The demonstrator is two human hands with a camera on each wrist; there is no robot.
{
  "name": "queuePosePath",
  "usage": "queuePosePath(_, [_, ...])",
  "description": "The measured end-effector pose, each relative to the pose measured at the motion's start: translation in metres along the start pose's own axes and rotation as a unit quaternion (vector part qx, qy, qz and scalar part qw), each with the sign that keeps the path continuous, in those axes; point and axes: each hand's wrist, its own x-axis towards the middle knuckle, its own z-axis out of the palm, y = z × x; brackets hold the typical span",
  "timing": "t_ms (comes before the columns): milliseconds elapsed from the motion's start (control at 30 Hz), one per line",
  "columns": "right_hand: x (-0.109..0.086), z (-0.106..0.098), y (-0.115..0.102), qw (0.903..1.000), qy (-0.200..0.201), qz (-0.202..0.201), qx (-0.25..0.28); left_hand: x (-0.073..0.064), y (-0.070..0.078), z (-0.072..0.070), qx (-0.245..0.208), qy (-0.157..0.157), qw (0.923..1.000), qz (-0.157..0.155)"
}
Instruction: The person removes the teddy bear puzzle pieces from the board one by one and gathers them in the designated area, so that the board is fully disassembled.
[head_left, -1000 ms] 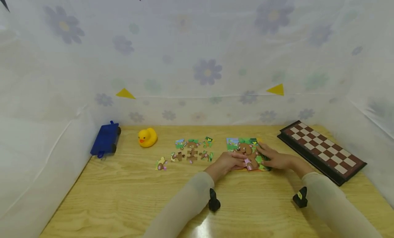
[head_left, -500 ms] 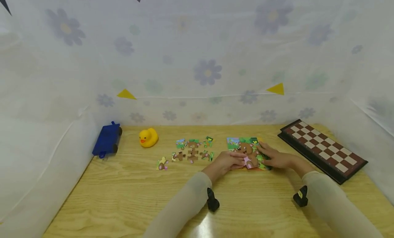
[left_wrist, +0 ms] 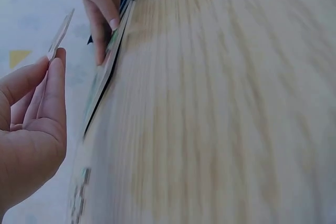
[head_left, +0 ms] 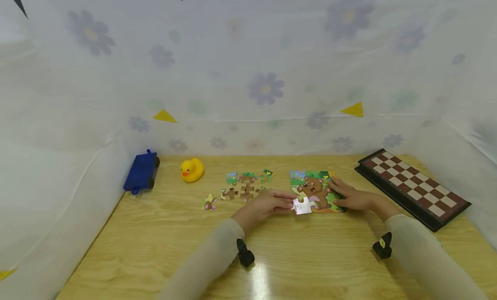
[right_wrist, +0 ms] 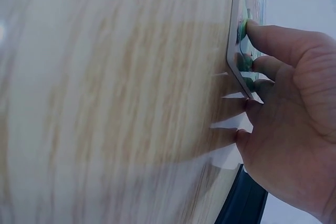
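Observation:
My left hand (head_left: pixel 268 205) pinches a jigsaw piece (head_left: pixel 302 206) between thumb and fingertips. Glare whitens its face in the head view; the left wrist view shows the piece (left_wrist: pixel 62 34) edge-on, raised off the table. Beneath and beyond it lies a bear puzzle (head_left: pixel 312 189) in a flat tray, its lower left partly hidden by the piece. My right hand (head_left: pixel 353 198) rests on the right edge of the puzzle, fingers extended. In the right wrist view, the thumb and fingertips of this hand (right_wrist: pixel 294 93) touch the tray's corner (right_wrist: pixel 232 59).
Several loose jigsaw pieces (head_left: pixel 247 191) lie left of the puzzle, one (head_left: pixel 209 201) apart from the others. A yellow rubber duck (head_left: pixel 192 170) and a blue toy wagon (head_left: pixel 141 172) stand at the back left. A folding chessboard (head_left: pixel 413 185) lies at the right. Patterned cloth (head_left: pixel 248 136) encloses the table.
My left hand has moved left, drawing the jigsaw piece from over the bear's lower body to the puzzle's lower left. My right hand stays on the puzzle. The head view has shifted slightly.

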Motion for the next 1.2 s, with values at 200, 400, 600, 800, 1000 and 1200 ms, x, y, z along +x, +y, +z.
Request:
queuePosePath(200, [0.000,0.000,0.000,1.0000,0.003,0.003,0.002,-0.021,0.002,-0.030,0.019,0.008,0.9998,0.006])
queuePosePath(400, [-0.001,0.001,0.000,1.0000,0.002,0.000,0.003,-0.049,0.008,-0.063,0.046,0.022,0.9987,0.007])
queuePosePath(600, [-0.001,0.001,-0.003,0.9999,0.001,0.000,0.011,-0.075,0.015,-0.098,0.078,0.047,0.9958,0.010])
queuePosePath(800, [-0.001,0.001,0.000,0.9998,0.000,-0.009,0.016,-0.095,0.022,-0.127,0.121,0.068,0.9903,0.012])
queuePosePath(1000, [0.000,0.001,0.003,0.9996,0.005,-0.017,0.020,-0.108,0.027,-0.142,0.154,0.074,0.9851,0.021])
queuePosePath(1200, [0.000,0.001,0.000,0.9999,0.004,0.000,0.011,-0.108,0.028,-0.145,0.174,0.132,0.9759,-0.008])
